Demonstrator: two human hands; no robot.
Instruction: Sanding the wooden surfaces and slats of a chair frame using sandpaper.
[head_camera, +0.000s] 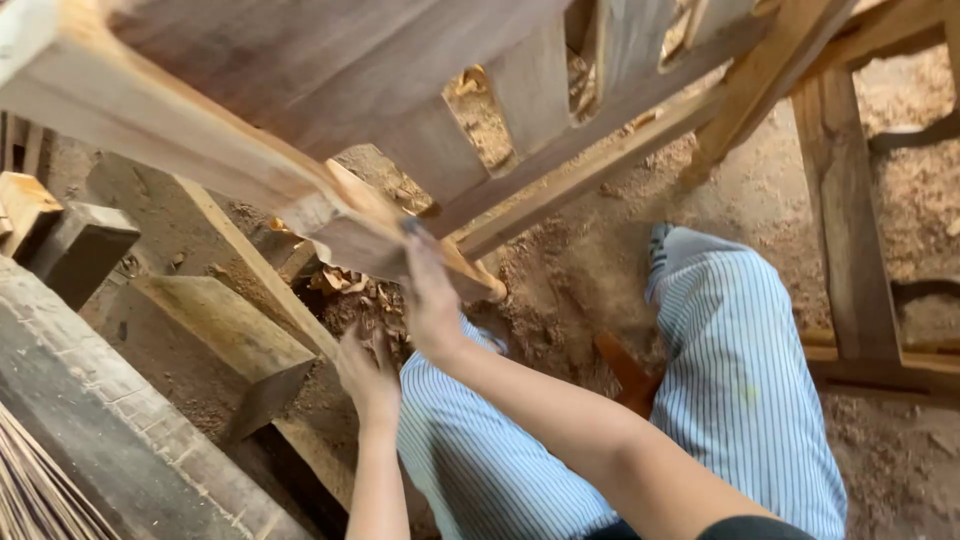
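A large slatted wooden frame (300, 90) of planks and rails tilts across the top of the view. My right hand (430, 295) presses flat against the lower corner of one plank, fingers stretched up along the wood. My left hand (368, 375) is lower, beside my knee, its fingers curled down among wood shavings (350, 285); whether it holds anything cannot be told. My legs in blue-and-white striped trousers (740, 380) are bent beneath the frame.
Thick timber blocks (215, 325) and a dark beam (90, 420) lie at the left. Sawdust covers the floor (590, 260). An upright wooden post (845, 230) stands at the right, and a small reddish piece (625, 370) lies between my knees.
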